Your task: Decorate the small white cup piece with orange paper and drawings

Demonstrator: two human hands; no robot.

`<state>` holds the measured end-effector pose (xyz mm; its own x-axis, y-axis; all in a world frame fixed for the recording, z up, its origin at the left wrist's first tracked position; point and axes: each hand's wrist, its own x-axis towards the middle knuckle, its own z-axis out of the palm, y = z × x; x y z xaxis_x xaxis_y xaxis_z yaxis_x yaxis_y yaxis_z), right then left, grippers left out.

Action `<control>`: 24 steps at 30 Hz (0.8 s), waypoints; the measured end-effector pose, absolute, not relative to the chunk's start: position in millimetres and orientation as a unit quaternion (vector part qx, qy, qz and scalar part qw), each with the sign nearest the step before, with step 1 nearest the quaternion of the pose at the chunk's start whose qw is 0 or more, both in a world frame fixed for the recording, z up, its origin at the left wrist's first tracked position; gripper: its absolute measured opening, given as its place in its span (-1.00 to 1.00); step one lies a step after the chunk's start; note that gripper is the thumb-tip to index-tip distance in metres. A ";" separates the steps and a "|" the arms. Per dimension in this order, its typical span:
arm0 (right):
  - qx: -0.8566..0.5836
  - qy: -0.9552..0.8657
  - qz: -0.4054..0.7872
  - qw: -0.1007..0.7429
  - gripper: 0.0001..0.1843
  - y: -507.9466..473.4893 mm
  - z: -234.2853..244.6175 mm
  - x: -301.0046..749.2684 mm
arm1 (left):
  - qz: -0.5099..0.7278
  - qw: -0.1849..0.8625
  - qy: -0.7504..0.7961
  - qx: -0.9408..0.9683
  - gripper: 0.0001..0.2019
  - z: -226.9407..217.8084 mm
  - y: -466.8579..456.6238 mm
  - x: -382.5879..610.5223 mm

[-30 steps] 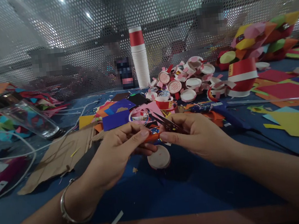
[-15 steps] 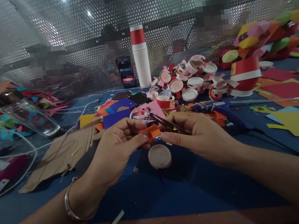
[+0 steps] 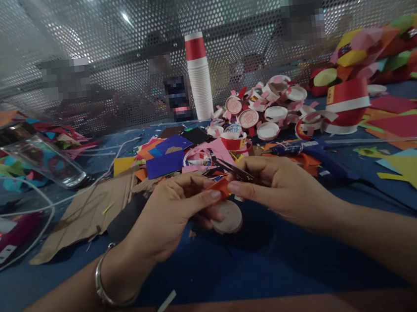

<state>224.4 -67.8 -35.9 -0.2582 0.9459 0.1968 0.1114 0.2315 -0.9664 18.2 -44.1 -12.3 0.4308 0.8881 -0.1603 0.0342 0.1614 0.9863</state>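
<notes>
My left hand (image 3: pixel 173 209) pinches a small piece of orange paper (image 3: pixel 222 187) between thumb and fingers. In my right hand (image 3: pixel 284 185) is a pair of dark scissors (image 3: pixel 233 170), its blades pointing up and left, away from me. The right thumb reaches the right end of the orange paper. Just below, on the blue table, lies a round pale cup bottom (image 3: pixel 230 218), partly covered by my left fingers. The scissors' handles are mostly hidden in my right hand.
Beyond my hands lie blue paper sheets (image 3: pixel 164 164) and a heap of cut cup rings (image 3: pixel 267 131). A tall paper cup stack (image 3: pixel 199 77) stands behind. Cardboard (image 3: pixel 87 208) and a glass bottle (image 3: pixel 47 158) are left; a blue glue gun (image 3: pixel 324 158) with its cord lies right.
The left fingers have lowered over the edge of the round cup bottom. The orange paper has turned and sits closer to my right thumb. The whole view has shifted slightly.
</notes>
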 end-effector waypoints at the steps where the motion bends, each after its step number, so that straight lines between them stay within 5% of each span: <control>1: -0.416 -0.642 0.461 0.449 -0.70 -68.3 -35.4 224.3 | 0.355 0.649 0.412 0.532 -0.85 -12.4 -43.1 18.4; 9: -0.441 -0.668 0.388 0.457 -0.49 -69.2 -33.5 224.4 | 0.464 0.645 0.403 0.454 -0.85 -15.3 -38.8 19.2; 24: -0.431 -0.631 0.478 0.434 -0.62 -68.0 -33.9 221.1 | 0.427 0.661 0.393 0.476 -0.81 -18.5 -50.4 25.5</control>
<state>221.1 -68.0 -33.9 -0.2519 0.9582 0.1359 0.1286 0.1723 -0.9766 25.5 -50.4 -18.5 0.3263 0.9385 -0.1132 -0.1895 0.1822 0.9648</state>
